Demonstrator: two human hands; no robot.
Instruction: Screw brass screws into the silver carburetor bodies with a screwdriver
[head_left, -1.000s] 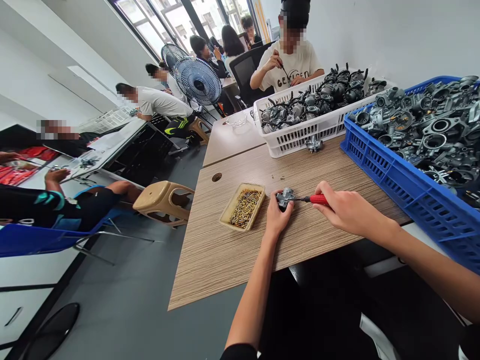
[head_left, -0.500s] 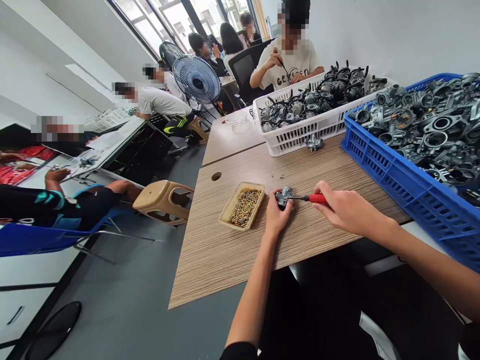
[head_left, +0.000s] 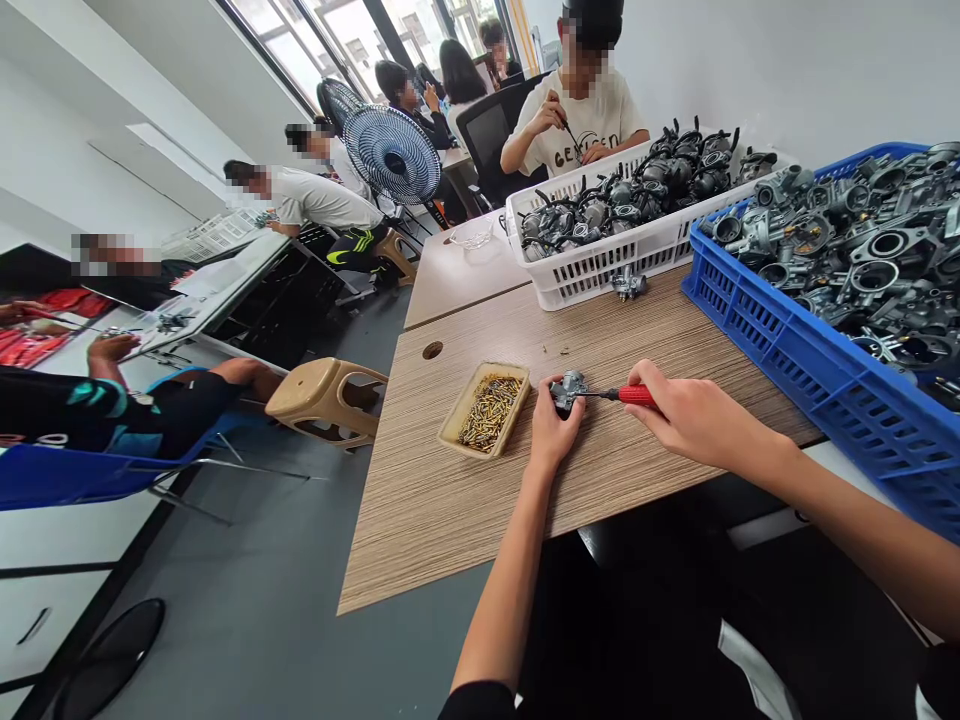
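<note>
Quick rundown of the bench, containers first. Three main containers on the wood-grain table (head_left: 465,530), plus one small clear dish (head_left: 472,237) up on the far desk section. Closest to the hands: one shallow tan tray (head_left: 448,432), packed with tiny brass-coloured parts (head_left: 489,412), way too many to count. Further up: one white slotted plastic basket (head_left: 592,275), heaped with dark carburetors (head_left: 622,210), easily a dozen or more, no exact count possible with all that overlap. Off to the right: one blue slotted crate (head_left: 787,365), piled high with bare silver carburetor bodies (head_left: 877,260), probably dozens, again impossible to count properly.

Outside the containers: one loose carburetor (head_left: 628,284) on the table, right by the front of the white basket, plus a few tiny bits (head_left: 559,350) scattered near the table's middle.

Two hands in shot. Left hand (head_left: 555,425) closed around a small carburetor (head_left: 568,392), just beside the tan tray and low over the table. Right hand (head_left: 701,415) closed on the red handle of a screwdriver (head_left: 636,396), thin shaft running across to that carburetor.

Across the table, one co-worker (head_left: 581,135) in a white T-shirt, small screwdriver in hand, right behind the white basket.
</note>
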